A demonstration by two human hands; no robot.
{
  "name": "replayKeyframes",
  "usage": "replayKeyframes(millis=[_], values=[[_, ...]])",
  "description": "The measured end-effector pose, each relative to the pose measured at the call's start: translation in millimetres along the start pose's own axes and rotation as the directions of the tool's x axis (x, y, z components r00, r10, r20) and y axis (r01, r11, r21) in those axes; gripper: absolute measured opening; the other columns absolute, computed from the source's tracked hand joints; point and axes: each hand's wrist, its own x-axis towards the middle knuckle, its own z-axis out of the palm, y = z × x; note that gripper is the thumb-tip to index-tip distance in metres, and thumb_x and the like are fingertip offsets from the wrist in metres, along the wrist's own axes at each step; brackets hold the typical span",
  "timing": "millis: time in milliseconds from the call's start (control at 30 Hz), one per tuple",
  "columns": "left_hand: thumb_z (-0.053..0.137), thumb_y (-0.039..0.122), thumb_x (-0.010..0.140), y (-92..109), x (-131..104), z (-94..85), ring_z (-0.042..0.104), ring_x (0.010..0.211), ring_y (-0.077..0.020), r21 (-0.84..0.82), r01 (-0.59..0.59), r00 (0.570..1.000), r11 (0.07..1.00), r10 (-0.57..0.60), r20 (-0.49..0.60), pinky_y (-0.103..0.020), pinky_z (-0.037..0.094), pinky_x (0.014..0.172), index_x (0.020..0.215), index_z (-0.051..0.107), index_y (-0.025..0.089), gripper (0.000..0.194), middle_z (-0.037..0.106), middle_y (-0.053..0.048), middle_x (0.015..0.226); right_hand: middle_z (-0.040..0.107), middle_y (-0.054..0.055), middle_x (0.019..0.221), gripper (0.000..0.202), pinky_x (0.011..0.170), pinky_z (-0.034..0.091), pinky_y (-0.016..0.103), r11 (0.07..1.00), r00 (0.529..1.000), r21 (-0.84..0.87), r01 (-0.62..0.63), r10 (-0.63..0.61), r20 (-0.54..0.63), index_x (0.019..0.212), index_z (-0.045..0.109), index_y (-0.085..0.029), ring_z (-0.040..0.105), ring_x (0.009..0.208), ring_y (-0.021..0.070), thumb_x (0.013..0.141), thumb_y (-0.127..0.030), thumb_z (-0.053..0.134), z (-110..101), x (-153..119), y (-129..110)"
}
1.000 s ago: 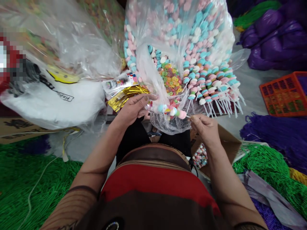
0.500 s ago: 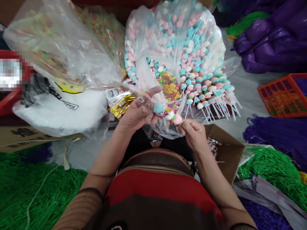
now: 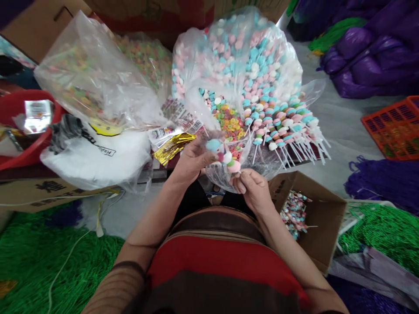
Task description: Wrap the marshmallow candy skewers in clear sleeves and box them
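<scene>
A marshmallow candy stick with blue, white, green and pink pieces hangs between my two hands, tilted down to the right. My left hand is closed around its blue end, where clear film seems to cover it. At the lower end my right hand pinches the stick below the pink piece. Just behind lie colourful candy rings in an opened clear bag. Gold twist ties and printed wrappers are close to my left hand.
Many finished marshmallow sticks lie at the right beside a big bag of marshmallows. A cardboard box holds wrapped candies low on the right. A red basin stands left, near a white plastic bag. An orange crate sits far right.
The view has shifted, showing more of the box and basin. My left thumb now presses over the blue end of the candy stick, and my right hand is slightly lower, still pinching.
</scene>
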Motion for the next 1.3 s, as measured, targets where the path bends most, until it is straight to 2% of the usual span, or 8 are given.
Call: replayKeyframes(millis=[100, 233, 467, 667, 900, 1033, 1167, 1300], values=[[0.091, 0.066, 0.054, 8.1, 1.1, 6.7, 0.074, 0.107, -0.0237, -0.078, -0.062, 0.998, 0.995, 0.064, 0.024, -0.032, 0.059, 0.090, 0.113, 0.073, 0.026, 0.075, 0.077, -0.006, 0.115, 0.061, -0.005, 0.057, 0.028, 0.057, 0.041, 0.026, 0.995, 0.998, -0.085, 0.049, -0.053, -0.045, 0.085, 0.075, -0.021, 0.049, 0.052, 0.0095, 0.086, -0.050, 0.077, -7.4, -0.2, 0.5], [0.076, 0.064, 0.080, 5.5, 1.7, 20.8, 0.073, 0.113, -0.0251, -0.154, -0.098, 0.989, 0.983, 0.079, -0.121, -0.039, 0.057, 0.100, 0.106, 0.069, 0.027, 0.046, 0.077, -0.003, 0.099, 0.068, -0.003, 0.067, 0.023, 0.064, 0.047, 0.027, 0.977, 0.989, -0.188, 0.097, -0.115, -0.089, 0.090, 0.077, -0.023, 0.058, 0.062, 0.0121, 0.086, -0.045, 0.078, -8.8, -0.1, 0.9], [0.052, 0.058, 0.098, -6.5, 2.0, 39.6, 0.076, 0.094, -0.0198, -0.158, -0.109, 0.954, 0.981, 0.058, -0.295, -0.039, 0.059, 0.095, 0.091, 0.063, 0.027, 0.034, 0.075, 0.000, 0.088, 0.061, -0.007, 0.059, 0.022, 0.060, 0.044, 0.025, 0.936, 0.958, -0.300, 0.182, -0.237, -0.160, 0.095, 0.071, -0.024, 0.054, 0.054, 0.0103, 0.095, -0.046, 0.068, -2.4, -9.8, 3.0], [0.047, 0.049, 0.101, -5.3, 1.1, 48.0, 0.075, 0.089, -0.0196, -0.101, -0.120, 0.948, 0.988, 0.084, -0.307, -0.039, 0.059, 0.094, 0.083, 0.058, 0.025, 0.031, 0.069, -0.001, 0.078, 0.051, -0.008, 0.038, 0.039, 0.058, 0.048, 0.026, 0.997, 0.997, 0.011, -0.072, 0.072, -0.035, 0.074, 0.063, -0.022, 0.048, 0.040, 0.0102, 0.093, -0.056, 0.065, 8.8, -14.6, -3.0], [0.049, 0.054, 0.098, -7.6, -5.7, 46.1, 0.071, 0.075, -0.0173, -0.067, -0.115, 0.969, 0.991, 0.097, -0.225, -0.036, 0.061, 0.083, 0.078, 0.053, 0.023, 0.037, 0.061, 0.001, 0.069, 0.032, -0.015, 0.035, 0.037, 0.051, 0.052, 0.026, 0.883, 0.895, 0.227, -0.411, 0.344, 0.283, 0.074, 0.061, -0.021, 0.024, 0.028, 0.0049, 0.092, -0.053, 0.067, 16.5, -9.1, -16.6], [0.053, 0.054, 0.096, -2.4, -4.5, 46.6, 0.068, 0.069, -0.0155, -0.032, -0.161, 0.963, 0.986, 0.150, -0.222, -0.035, 0.060, 0.082, 0.077, 0.053, 0.023, 0.036, 0.057, 0.003, 0.066, 0.045, -0.013, 0.047, 0.031, 0.054, 0.051, 0.025, 0.952, 0.962, 0.170, -0.253, 0.229, 0.148, 0.096, 0.066, -0.022, 0.035, 0.037, 0.0059, 0.087, -0.050, 0.074, 18.7, -8.2, -13.9], [0.066, 0.050, 0.089, -7.7, -4.2, 47.9, 0.066, 0.066, -0.0144, -0.026, -0.164, 0.972, 0.986, 0.157, -0.173, -0.034, 0.058, 0.081, 0.076, 0.056, 0.023, 0.032, 0.057, 0.004, 0.064, 0.060, -0.007, 0.055, 0.027, 0.057, 0.048, 0.024, 0.977, 0.992, -0.202, 0.069, -0.088, -0.086, 0.084, 0.067, -0.022, 0.054, 0.050, 0.0092, 0.089, -0.048, 0.074, 19.5, -13.2, -8.6], [0.070, 0.052, 0.086, -25.4, -12.7, 43.5, 0.068, 0.073, -0.0166, -0.014, -0.038, 0.992, 0.999, 0.036, -0.124, -0.031, 0.057, 0.072, 0.079, 0.058, 0.025, 0.031, 0.059, 0.003, 0.066, 0.061, -0.007, 0.053, 0.033, 0.053, 0.048, 0.026, 0.985, 0.998, -0.167, 0.035, -0.027, 0.054, 0.094, 0.069, -0.023, 0.056, 0.045, 0.0113, 0.096, -0.056, 0.062, 23.3, -16.2, -4.1]])
